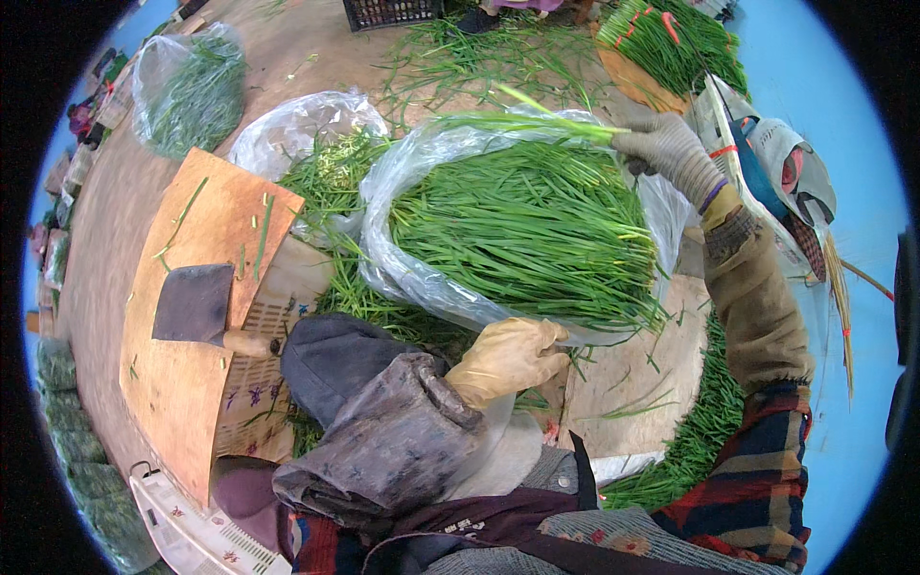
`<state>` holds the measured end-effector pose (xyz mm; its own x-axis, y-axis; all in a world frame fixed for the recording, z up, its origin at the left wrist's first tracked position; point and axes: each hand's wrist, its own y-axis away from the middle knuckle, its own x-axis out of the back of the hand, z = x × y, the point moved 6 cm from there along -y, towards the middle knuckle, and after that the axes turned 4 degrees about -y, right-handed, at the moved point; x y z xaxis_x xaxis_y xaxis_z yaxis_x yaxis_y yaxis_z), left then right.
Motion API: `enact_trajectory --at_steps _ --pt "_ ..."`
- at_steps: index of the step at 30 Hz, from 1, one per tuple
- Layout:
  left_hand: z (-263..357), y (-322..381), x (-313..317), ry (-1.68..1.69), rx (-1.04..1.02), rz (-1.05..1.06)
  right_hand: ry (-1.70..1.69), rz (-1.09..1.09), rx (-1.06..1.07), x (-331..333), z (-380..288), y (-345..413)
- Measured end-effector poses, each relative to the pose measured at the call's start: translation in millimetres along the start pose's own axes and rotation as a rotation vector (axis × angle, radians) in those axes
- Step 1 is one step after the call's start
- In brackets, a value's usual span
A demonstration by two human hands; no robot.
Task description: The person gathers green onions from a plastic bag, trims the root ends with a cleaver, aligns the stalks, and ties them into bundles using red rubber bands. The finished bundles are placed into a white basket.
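Note:
Garlic chives point(517, 223) lie packed in an opened clear plastic bag point(377, 237), most of their cut ends towards the right. Above the bag's far right rim, my right hand point(658, 147) in a grey knit glove grips a small bunch of chive stalks point(568, 128), their pale ends between the fingers. My left hand point(510, 359), in a yellowish rubber glove, has its fingers curled on the near rim of the bag. What its fingertips touch is partly hidden.
At left, a cleaver point(192, 302) lies on a wooden board point(180, 388) set on a plastic crate point(262, 359). Loose chives point(338, 165) lie behind it. A filled bag point(190, 97) stands far left. Tied chive bundles point(675, 47) are at upper right, near a black crate point(392, 13) and another person's shoe point(478, 21).

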<state>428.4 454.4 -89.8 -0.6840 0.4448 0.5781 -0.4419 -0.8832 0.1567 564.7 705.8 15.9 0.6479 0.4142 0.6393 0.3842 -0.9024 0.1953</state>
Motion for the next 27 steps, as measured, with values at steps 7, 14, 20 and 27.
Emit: enact_trajectory --at_steps 7,14,20,27 --pt "-10 0 5 0.004 0.080 0.069 -0.025 -0.059 0.345 -54 -122 -39" --pt "-16 1 10 -0.032 0.125 0.051 0.067 0.120 0.569 -106 -168 -59" --pt "-20 4 12 -0.016 0.110 0.099 0.301 -0.089 0.429 -83 -76 -27" --pt "-14 -4 4 0.080 0.110 0.077 0.357 -0.106 0.053 -11 63 35"
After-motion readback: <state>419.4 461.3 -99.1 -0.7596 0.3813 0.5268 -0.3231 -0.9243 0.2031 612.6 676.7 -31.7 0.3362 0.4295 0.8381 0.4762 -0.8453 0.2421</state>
